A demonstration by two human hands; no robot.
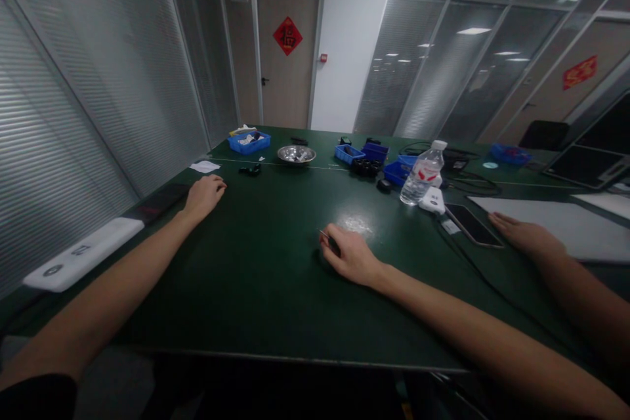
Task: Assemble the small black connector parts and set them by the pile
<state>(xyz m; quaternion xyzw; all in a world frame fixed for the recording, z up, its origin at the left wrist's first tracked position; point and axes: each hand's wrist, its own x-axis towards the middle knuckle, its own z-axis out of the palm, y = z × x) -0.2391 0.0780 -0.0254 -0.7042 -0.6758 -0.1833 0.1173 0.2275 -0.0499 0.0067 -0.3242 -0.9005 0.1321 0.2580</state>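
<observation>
My right hand (353, 256) rests on the dark green table (266, 275), thumb and forefinger closed on a thin, short, light-coloured stick-like piece (322, 233) whose kind is too small to make out. My left hand (203, 197) lies by the table's left edge, fingers loosely bent and apparently holding nothing. Beside it is a flat dark device (165, 202), and a white paper (205, 166) lies just beyond. Farther off stand a shiny metal bowl (296, 155) with small pieces in it and a small black object (250, 170).
At the right, another person's hand (529, 235) rests near a phone (473, 226) and a grey board (551, 226). A water bottle (424, 174), blue trays (349, 154), a blue basket (249, 142) and cables stand farther back. A white power strip (86, 254) lies along the left edge.
</observation>
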